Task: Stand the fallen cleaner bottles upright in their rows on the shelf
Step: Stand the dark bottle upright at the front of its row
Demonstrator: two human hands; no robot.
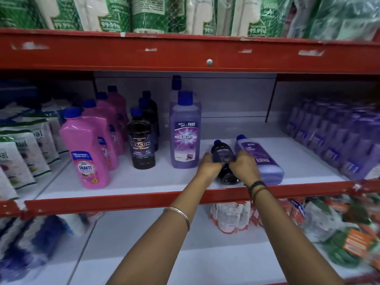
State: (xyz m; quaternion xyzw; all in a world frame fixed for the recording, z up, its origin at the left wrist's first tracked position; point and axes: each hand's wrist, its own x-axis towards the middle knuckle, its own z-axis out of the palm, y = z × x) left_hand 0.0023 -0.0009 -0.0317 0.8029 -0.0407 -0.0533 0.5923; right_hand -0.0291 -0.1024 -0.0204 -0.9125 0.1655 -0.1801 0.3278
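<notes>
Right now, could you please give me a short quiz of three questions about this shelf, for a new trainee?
1. True or false: the dark fallen bottle lies on its side with its cap pointing toward the back of the shelf.
2. Which bottle do the left hand and the right hand hold?
A. the pink bottle
B. the dark fallen bottle
C. the fallen purple bottle
3. Fill in: the upright purple bottle stands to the ____ of the two fallen bottles, as the camera sees it.

Key: 1 true; 2 B; 3 left.
</notes>
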